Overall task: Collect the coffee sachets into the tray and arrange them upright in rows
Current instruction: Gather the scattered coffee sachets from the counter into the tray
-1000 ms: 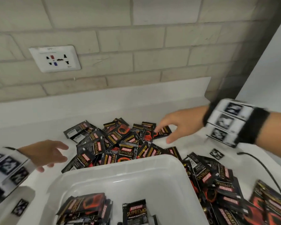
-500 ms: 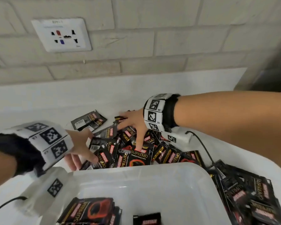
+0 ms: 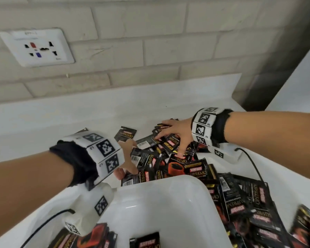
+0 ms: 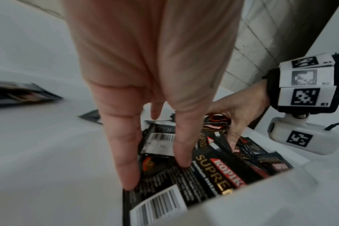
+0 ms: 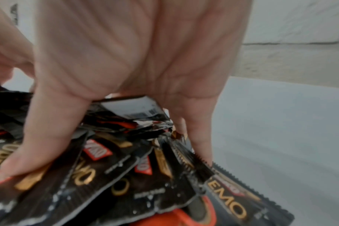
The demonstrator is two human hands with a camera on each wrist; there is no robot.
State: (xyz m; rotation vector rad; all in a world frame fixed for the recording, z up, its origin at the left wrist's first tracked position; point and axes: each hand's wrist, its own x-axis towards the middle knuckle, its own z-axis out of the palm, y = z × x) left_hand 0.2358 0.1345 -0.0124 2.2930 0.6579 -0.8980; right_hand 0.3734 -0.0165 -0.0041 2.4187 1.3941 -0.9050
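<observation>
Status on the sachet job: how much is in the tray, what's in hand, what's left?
Done: only a few sachets lie in the white tray, flat, with no upright rows visible. In hand: left hand and right hand both have spread fingers on the pile behind the tray, seemingly gathering it; nothing lifted. Left: that pile, the sachets right of the tray, then the arranging.
</observation>
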